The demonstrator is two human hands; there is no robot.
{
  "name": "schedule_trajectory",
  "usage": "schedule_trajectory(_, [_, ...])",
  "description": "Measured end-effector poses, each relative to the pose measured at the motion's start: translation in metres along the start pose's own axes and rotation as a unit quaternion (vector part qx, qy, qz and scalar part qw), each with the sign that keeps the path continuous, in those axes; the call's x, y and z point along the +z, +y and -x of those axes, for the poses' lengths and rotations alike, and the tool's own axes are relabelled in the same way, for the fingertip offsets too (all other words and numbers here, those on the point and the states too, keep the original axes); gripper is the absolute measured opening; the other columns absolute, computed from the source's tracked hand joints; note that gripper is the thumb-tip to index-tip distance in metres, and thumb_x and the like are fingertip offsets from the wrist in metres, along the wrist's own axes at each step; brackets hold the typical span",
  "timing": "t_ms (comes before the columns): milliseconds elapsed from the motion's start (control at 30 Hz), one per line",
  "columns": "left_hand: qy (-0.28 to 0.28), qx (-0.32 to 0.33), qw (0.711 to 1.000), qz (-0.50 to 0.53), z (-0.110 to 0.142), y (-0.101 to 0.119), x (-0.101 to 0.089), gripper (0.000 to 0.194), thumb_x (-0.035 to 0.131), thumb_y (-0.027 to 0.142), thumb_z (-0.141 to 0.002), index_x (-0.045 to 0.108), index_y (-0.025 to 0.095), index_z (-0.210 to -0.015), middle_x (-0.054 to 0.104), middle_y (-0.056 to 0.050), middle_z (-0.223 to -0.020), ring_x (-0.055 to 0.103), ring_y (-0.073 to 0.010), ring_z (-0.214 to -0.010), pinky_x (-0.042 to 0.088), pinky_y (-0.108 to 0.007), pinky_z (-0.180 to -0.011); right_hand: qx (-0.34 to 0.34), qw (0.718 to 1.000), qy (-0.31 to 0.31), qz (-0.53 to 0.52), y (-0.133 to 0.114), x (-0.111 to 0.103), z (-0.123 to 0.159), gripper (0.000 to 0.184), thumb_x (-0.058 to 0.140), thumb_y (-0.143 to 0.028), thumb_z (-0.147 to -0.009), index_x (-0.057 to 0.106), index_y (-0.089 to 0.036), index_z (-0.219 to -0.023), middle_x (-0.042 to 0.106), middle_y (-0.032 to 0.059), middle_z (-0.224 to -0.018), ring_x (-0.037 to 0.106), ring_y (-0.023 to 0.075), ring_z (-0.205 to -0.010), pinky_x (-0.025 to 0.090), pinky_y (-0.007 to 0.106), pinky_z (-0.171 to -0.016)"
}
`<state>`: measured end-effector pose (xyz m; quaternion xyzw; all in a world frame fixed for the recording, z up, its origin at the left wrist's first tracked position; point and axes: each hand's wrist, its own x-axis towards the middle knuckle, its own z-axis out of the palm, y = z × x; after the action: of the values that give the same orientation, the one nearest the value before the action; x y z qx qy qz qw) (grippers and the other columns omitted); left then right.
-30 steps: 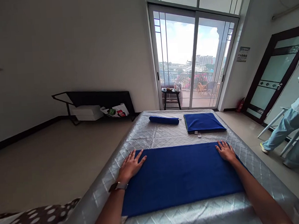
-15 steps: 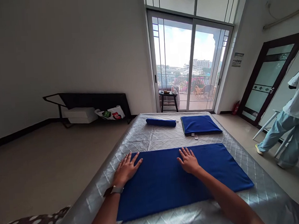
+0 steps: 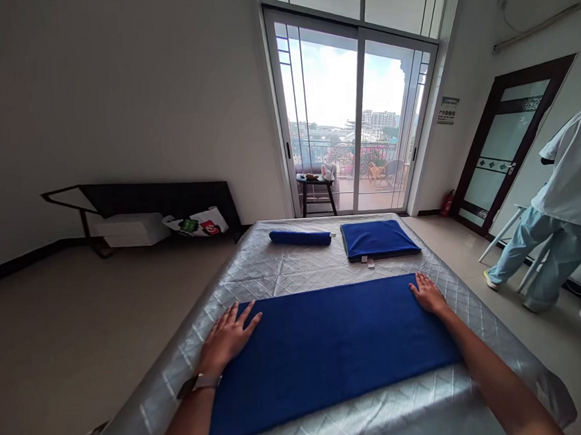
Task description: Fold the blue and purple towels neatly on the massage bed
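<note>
A flat blue cloth, folded into a long rectangle, lies across a silver quilted mattress. My left hand rests palm down on its far left corner, fingers spread, with a watch on the wrist. Over at the far right corner, my right hand lies flat with its fingers stretched out. Beyond the cloth are a rolled blue cloth and a folded blue cloth with white tags on its near edge. Neither hand grips anything.
A person in a white top and light blue trousers stands at the right by a white stool. A black folded frame, a white box and a bag are along the left wall. Glass sliding doors are behind the mattress.
My right hand has slid right along the blue cloth, from near its middle to the far right corner. My left hand stays at the left corner. The view has turned slightly right.
</note>
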<state>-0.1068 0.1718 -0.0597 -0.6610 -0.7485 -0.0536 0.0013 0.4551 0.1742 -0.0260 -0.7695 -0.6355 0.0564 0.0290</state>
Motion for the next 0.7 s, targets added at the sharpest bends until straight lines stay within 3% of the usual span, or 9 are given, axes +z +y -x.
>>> schedule_trajectory(200, [-0.012, -0.001, 1.000, -0.008, 0.001, 0.003, -0.006, 0.066, 0.029, 0.052, -0.097, 0.030, 0.021, -0.155, 0.032, -0.016, -0.161, 0.029, -0.0280, -0.149, 0.024, -0.046, -0.120, 0.003, 1.000, -0.004, 0.013, 0.001, -0.001, -0.001, 0.070, 0.019, -0.046, -0.102, 0.020, -0.003, -0.157, 0.019, 0.0121, -0.165, 0.015, 0.0189, -0.153, 0.014, 0.034, -0.123])
schedule_trajectory(367, [-0.003, 0.000, 1.000, 0.000, 0.003, 0.006, -0.008, 0.065, 0.030, 0.052, -0.097, 0.033, 0.022, -0.154, 0.031, -0.016, -0.161, 0.030, -0.0278, -0.149, 0.024, -0.045, -0.120, 0.005, 0.999, 0.033, 0.040, -0.020, -0.013, 0.007, 0.063, 0.024, -0.034, -0.100, 0.032, 0.001, -0.153, 0.029, 0.0185, -0.160, 0.022, 0.0238, -0.151, 0.016, 0.039, -0.122])
schedule_trajectory(500, [0.010, 0.000, 1.000, 0.005, 0.002, 0.007, -0.006, 0.064, 0.033, 0.050, -0.096, 0.036, 0.020, -0.153, 0.034, -0.016, -0.160, 0.032, -0.0289, -0.148, 0.025, -0.045, -0.119, -0.088, 0.993, 0.076, 0.022, -0.079, -0.005, 0.030, 0.059, 0.025, -0.027, -0.099, 0.036, 0.000, -0.151, 0.033, 0.0190, -0.158, 0.026, 0.0241, -0.150, 0.019, 0.039, -0.122])
schedule_trajectory(600, [0.002, 0.007, 1.000, 0.005, 0.002, 0.006, -0.007, 0.064, 0.033, 0.051, -0.096, 0.036, 0.021, -0.153, 0.033, -0.017, -0.160, 0.031, -0.0296, -0.148, 0.025, -0.046, -0.119, -0.201, 0.978, 0.048, -0.025, -0.133, 0.014, 0.056, 0.063, 0.022, -0.039, -0.102, 0.033, -0.004, -0.154, 0.031, 0.0151, -0.160, 0.024, 0.0221, -0.150, 0.020, 0.037, -0.122])
schedule_trajectory(700, [-0.011, 0.004, 1.000, 0.006, 0.003, 0.005, -0.008, 0.065, 0.029, 0.053, -0.097, 0.033, 0.022, -0.154, 0.030, -0.017, -0.161, 0.029, -0.0288, -0.149, 0.024, -0.046, -0.119, -0.278, 0.959, 0.012, -0.059, -0.164, 0.031, 0.077, 0.071, 0.019, -0.053, -0.102, 0.028, -0.008, -0.156, 0.028, 0.0130, -0.161, 0.023, 0.0224, -0.151, 0.020, 0.038, -0.122])
